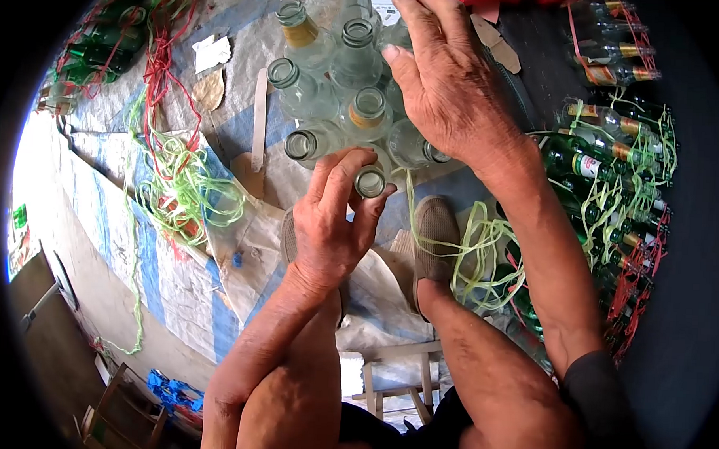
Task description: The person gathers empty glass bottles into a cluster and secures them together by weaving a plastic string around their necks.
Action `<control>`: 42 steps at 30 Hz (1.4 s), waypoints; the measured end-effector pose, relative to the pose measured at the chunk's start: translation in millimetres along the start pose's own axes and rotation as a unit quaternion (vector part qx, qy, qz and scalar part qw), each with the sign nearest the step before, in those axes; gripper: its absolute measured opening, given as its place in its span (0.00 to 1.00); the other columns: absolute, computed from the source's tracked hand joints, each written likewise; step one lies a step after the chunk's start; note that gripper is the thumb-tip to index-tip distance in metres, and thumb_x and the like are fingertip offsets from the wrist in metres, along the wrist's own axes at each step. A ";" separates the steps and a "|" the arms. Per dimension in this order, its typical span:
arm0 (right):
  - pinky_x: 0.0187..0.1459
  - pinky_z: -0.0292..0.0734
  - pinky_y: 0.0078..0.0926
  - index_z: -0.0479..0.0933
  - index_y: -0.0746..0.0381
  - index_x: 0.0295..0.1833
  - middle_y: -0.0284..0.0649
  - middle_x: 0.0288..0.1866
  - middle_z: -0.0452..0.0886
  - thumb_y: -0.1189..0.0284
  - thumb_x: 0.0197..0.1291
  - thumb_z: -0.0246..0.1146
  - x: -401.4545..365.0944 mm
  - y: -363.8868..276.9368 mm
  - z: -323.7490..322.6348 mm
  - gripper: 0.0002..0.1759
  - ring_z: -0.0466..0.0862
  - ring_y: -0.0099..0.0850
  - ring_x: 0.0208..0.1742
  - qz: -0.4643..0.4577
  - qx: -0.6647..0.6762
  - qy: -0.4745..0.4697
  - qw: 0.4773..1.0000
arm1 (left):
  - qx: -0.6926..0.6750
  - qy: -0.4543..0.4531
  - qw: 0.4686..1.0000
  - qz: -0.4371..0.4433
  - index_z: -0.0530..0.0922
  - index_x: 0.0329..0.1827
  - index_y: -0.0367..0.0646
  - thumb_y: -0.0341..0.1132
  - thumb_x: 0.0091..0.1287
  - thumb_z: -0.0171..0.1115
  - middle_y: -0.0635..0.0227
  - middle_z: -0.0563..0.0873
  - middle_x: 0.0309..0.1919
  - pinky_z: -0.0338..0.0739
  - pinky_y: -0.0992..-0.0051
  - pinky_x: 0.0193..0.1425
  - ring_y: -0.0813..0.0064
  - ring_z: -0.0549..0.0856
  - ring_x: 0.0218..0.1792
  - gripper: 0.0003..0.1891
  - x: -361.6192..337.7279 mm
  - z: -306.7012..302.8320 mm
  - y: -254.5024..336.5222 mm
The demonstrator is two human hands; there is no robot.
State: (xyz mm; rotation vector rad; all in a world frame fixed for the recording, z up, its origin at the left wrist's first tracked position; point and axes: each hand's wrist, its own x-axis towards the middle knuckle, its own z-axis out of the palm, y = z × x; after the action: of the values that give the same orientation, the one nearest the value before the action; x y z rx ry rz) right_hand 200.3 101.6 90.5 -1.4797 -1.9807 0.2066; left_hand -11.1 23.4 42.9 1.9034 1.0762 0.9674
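Several clear glass bottles (356,66) stand upright in a tight cluster in front of me, mouths up. My left hand (332,212) has its fingers and thumb around the neck of the nearest glass bottle (370,181). Over the right side of the cluster lies my right hand (451,85), its fingers stretched away from me and the thumb apart, against the bottles there. Two bottles have an orange-yellow band, one of them at the neck (301,34). A strand of light green plastic string (473,248) runs from the cluster's near side toward my foot.
Bundles of green and brown bottles (587,165) tied with string lie along the right. More tied green bottles (100,45) are at far left. Tangled green and red string (179,182) lies on the striped tarp (156,257). A small wooden stool (397,380) shows below me.
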 end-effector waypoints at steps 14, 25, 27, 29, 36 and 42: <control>0.80 0.70 0.48 0.68 0.75 0.78 0.63 0.73 0.72 0.69 0.81 0.58 -6.4 17.0 15.0 0.28 0.75 0.58 0.75 -0.006 0.044 0.071 0.996 | 0.007 -0.003 1.000 -0.012 0.82 0.66 0.37 0.24 0.68 0.79 0.53 0.89 0.59 0.85 0.69 0.50 0.64 0.90 0.45 0.24 -1.1 1.8 0.3; 0.62 0.81 0.37 0.78 0.66 0.68 0.50 0.57 0.84 0.67 0.84 0.60 -94.1 -1.6 4.9 0.17 0.87 0.43 0.57 0.225 0.134 0.189 0.946 | 0.025 -0.011 0.998 -0.064 0.83 0.70 0.39 0.20 0.63 0.79 0.54 0.89 0.64 0.87 0.67 0.60 0.59 0.89 0.63 0.30 -10.8 3.2 -5.2; 0.59 0.80 0.40 0.76 0.66 0.66 0.51 0.55 0.81 0.70 0.83 0.59 -123.8 -8.4 10.9 0.14 0.85 0.47 0.55 0.307 0.180 0.172 0.919 | 0.047 -0.015 0.998 -0.047 0.83 0.70 0.39 0.20 0.63 0.79 0.55 0.89 0.65 0.85 0.65 0.65 0.57 0.88 0.65 0.30 -12.5 1.6 -9.0; 0.59 0.81 0.41 0.77 0.66 0.64 0.54 0.56 0.83 0.71 0.83 0.59 -156.5 -7.9 22.5 0.13 0.86 0.50 0.57 0.365 0.180 0.138 0.903 | 0.051 -0.026 0.998 -0.021 0.82 0.69 0.35 0.22 0.74 0.70 0.54 0.86 0.67 0.92 0.71 0.54 0.63 0.90 0.60 0.20 -12.1 -0.1 -11.4; 0.57 0.84 0.49 0.76 0.67 0.64 0.59 0.51 0.87 0.64 0.78 0.65 -217.6 -15.1 61.0 0.20 0.88 0.59 0.55 0.460 0.238 -0.013 0.856 | 0.019 -0.031 0.998 -0.053 0.81 0.74 0.39 0.24 0.69 0.76 0.51 0.86 0.68 0.91 0.72 0.49 0.58 0.89 0.63 0.28 -13.6 -2.8 -7.3; 0.37 0.81 0.29 0.81 0.65 0.44 0.35 0.33 0.86 0.61 0.84 0.60 -206.8 -24.6 50.2 0.18 0.84 0.25 0.31 0.546 0.433 -0.127 0.706 | 0.047 -0.038 0.997 -0.055 0.80 0.75 0.39 0.24 0.68 0.75 0.51 0.85 0.67 0.90 0.69 0.53 0.56 0.87 0.65 0.30 -13.2 -5.3 -3.9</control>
State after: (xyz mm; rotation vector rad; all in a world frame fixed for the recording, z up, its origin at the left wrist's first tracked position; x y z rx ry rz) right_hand 183.2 -81.5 -19.5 -1.7226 -0.6072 1.6476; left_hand -21.9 14.2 38.7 1.9191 1.1867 0.7888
